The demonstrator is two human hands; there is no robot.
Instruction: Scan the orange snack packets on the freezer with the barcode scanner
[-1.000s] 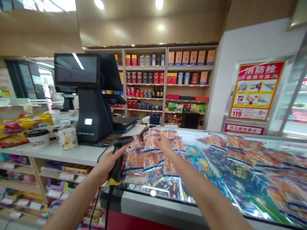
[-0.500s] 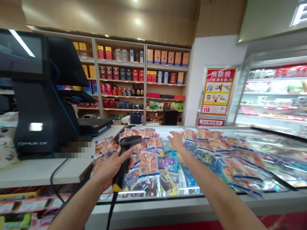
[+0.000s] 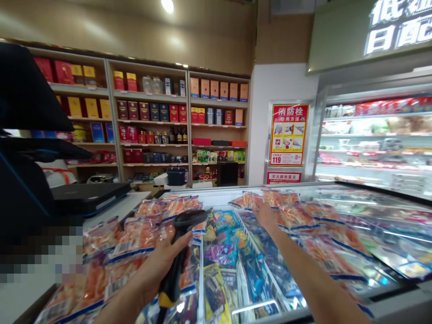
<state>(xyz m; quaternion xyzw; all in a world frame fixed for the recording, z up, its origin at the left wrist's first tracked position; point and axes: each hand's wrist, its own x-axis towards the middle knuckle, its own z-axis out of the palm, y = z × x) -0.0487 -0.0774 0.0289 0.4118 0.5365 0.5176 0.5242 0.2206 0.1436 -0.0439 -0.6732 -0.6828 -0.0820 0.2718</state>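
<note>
My left hand (image 3: pixel 165 256) is wrapped round the black-and-yellow handle of a handheld barcode scanner (image 3: pixel 175 270), its head pointing forward above the chest freezer (image 3: pixel 216 191). Packets of orange-pink food (image 3: pixel 135 234) with clear wrap and blue edges lie beneath and left of it. Farther back, my right hand (image 3: pixel 267 217) is down among more such packets (image 3: pixel 297 216) on the right side. Its fingers blur into the packet there, so I cannot make out whether they grip it. Between my hands, blue, purple and yellow bags (image 3: pixel 222 252) fill a white wire-divided compartment.
A black checkout terminal (image 3: pixel 20 180) stands on the white counter (image 3: pixel 111 211) at left. Behind the freezer are shelves of boxed bottles (image 3: pixel 153 112) and a red-yellow fire hydrant notice (image 3: pixel 288 135). A lit open refrigerator (image 3: pixel 374 139) is at right.
The view has moved closer to the freezer and turned right. My right hand has gone from above the middle bags to the right-hand packets. My left hand keeps hold of the barcode scanner.
</note>
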